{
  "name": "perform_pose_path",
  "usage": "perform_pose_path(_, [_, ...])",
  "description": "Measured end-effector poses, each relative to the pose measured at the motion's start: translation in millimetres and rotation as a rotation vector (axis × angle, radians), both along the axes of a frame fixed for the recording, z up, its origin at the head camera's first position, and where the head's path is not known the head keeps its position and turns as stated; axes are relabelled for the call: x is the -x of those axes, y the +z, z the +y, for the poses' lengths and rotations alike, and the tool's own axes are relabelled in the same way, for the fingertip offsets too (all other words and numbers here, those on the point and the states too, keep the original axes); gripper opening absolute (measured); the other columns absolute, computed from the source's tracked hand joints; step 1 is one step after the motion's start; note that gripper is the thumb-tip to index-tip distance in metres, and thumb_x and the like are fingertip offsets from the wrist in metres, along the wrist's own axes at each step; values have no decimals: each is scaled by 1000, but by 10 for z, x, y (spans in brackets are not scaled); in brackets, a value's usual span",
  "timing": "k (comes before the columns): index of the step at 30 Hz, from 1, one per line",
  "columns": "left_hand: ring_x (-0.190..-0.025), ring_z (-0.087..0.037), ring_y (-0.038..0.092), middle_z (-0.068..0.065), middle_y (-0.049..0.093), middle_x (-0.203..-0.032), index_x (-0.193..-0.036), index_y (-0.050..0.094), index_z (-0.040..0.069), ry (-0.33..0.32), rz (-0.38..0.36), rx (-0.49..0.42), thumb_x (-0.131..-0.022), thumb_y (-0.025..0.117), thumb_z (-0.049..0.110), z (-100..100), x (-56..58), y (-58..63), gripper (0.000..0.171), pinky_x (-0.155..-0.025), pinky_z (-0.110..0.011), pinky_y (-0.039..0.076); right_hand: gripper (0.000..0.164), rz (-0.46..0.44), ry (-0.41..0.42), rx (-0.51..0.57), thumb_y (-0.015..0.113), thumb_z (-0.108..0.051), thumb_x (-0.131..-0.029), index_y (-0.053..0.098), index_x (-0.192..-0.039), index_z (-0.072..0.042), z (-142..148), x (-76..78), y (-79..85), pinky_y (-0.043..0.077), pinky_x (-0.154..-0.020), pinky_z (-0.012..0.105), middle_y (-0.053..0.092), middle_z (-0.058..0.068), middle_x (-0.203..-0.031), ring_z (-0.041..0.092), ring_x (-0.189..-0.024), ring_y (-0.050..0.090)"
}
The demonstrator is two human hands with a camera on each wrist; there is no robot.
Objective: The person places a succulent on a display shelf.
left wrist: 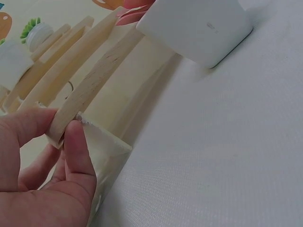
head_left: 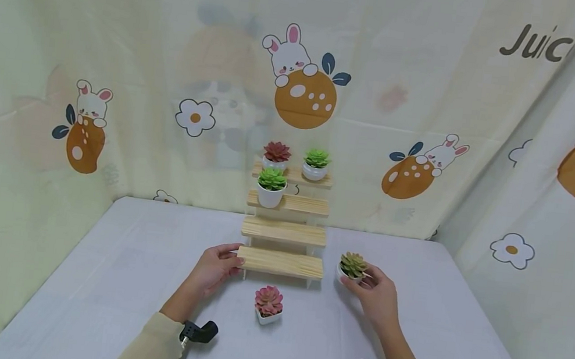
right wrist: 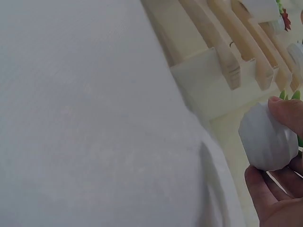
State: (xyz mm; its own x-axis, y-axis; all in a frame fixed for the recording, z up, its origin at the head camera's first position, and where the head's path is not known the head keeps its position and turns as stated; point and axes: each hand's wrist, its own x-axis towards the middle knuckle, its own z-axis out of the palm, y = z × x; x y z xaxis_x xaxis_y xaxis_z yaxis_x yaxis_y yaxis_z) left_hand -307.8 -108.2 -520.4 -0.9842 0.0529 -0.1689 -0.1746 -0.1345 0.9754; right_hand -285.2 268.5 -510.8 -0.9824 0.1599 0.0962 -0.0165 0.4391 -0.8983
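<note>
My left hand (head_left: 215, 269) pinches the left end of the lowest wooden shelf (head_left: 279, 262) on a stepped stand; the left wrist view shows the thumb and fingers round the board's end (left wrist: 66, 118). To the right of the stand, my right hand (head_left: 377, 291) grips a small white pot (right wrist: 269, 137) that bears a yellow-green succulent (head_left: 353, 265). Its fingers and thumb wrap the pot from the right. A pink succulent (head_left: 269, 300) in a square white pot (left wrist: 199, 28) stands on the table in front of the stand.
On the top shelf stand a dark red succulent (head_left: 277, 152) and a bright green one (head_left: 316, 159). Another green succulent in a white pot (head_left: 270, 196) sits on the shelf below. White cloth covers the table (head_left: 140, 281); a printed curtain (head_left: 163, 61) hangs behind.
</note>
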Motion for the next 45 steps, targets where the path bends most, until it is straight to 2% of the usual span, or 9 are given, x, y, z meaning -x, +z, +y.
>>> perform_pose_path(4, [-89,-17,67,-16,65,-115,-141,57,-1,-1,-4,2,-94,69,0,2,-2,18,48,-78,-27,61,72,30,23,25,88,-38,-81,59,-140,-7,-53,18,82,52,-82,7,64,16,-137,28,-121,65])
perform_pose_path(7, [-89,-17,67,-16,65,-114,-140,58,-1,-1,-2,-1,-94,69,0,4,-9,29,48,-78,-28,61,72,45,36,32,88,-38,-81,59,-140,-6,-106,27,151,52,-83,7,63,15,-137,31,-123,63])
perform_pose_path(12, [-89,-16,67,-15,66,-113,-140,58,-1,3,-1,0,-94,69,0,8,-17,40,47,-78,-28,62,71,76,49,55,88,-37,-80,61,-138,-7,-192,43,245,53,-83,8,64,14,-135,24,-118,65])
perform_pose_path(17, [-89,-17,67,-15,66,-112,-140,58,-1,8,-8,2,-94,69,-1,6,-18,35,47,-79,-29,62,68,132,74,98,89,-34,-79,64,-136,-8,-268,72,313,56,-79,11,67,16,-131,10,-102,68])
perform_pose_path(21, [-88,-16,67,-15,66,-111,-140,58,-2,7,-8,-7,-93,69,-2,2,-6,10,47,-77,-27,62,69,159,82,126,90,-34,-78,63,-136,-7,-325,130,356,56,-81,10,67,16,-132,6,-102,67])
perform_pose_path(30, [-85,-15,68,-13,66,-106,-139,58,-4,10,5,-30,-93,69,-3,-1,17,-29,47,-73,-25,61,67,233,94,138,91,-29,-78,64,-134,-5,-452,248,530,55,-85,10,68,16,-132,10,-106,67])
perform_pose_path(34, [-85,-15,68,-13,66,-107,-139,58,-4,9,5,-29,-93,68,-3,0,13,-21,47,-74,-26,61,69,232,102,125,90,-34,-79,63,-135,-7,-510,281,614,55,-85,9,67,14,-133,12,-107,67])
perform_pose_path(41, [-86,-15,68,-14,66,-106,-139,57,-5,2,7,-39,-93,68,-4,3,9,-10,47,-75,-26,62,63,233,118,141,89,-30,-81,64,-134,-5,-594,374,691,56,-82,10,68,17,-128,18,-104,68])
perform_pose_path(45, [-86,-16,68,-14,66,-107,-139,57,-5,2,7,-39,-93,68,-4,3,7,-10,47,-74,-26,61,60,220,119,172,88,-28,-82,65,-132,-6,-636,437,722,55,-84,10,67,15,-130,19,-108,67])
